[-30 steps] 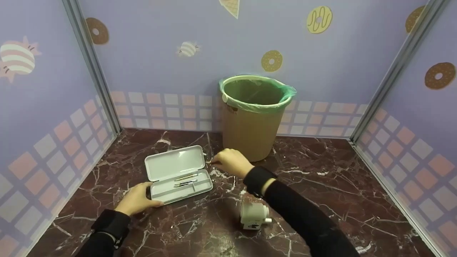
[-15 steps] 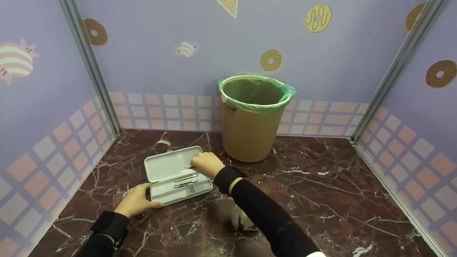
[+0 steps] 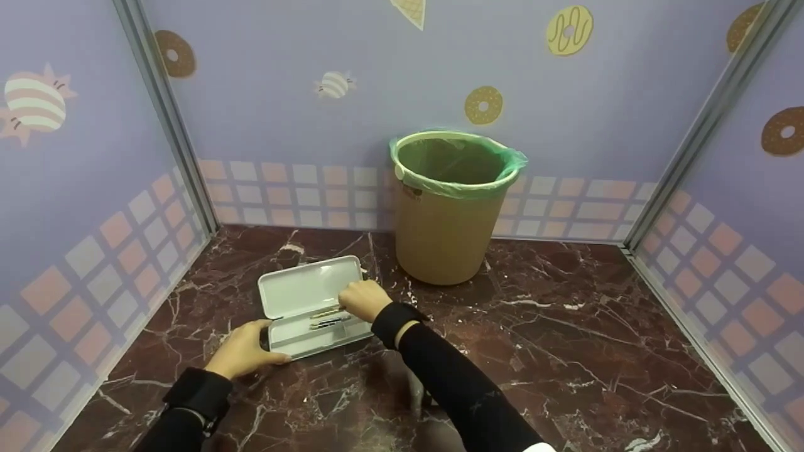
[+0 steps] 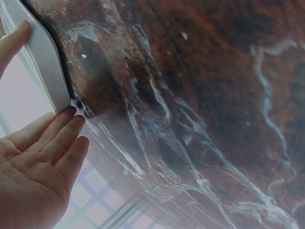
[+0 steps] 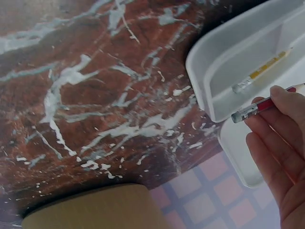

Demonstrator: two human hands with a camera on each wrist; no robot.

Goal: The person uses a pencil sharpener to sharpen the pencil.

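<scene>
The left hand (image 3: pixel 246 353) grips one end of an open pencil case (image 3: pixel 304 290) with pencils (image 3: pixel 328 322) inside; the right hand (image 3: pixel 364 300) hovers over its other end. A bin (image 3: pixel 443 235) stands behind.

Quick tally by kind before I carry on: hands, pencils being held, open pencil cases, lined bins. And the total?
Hands: 2 (left hand, right hand)
Held pencil: 1
Open pencil case: 1
Lined bin: 1
Total: 5
</scene>
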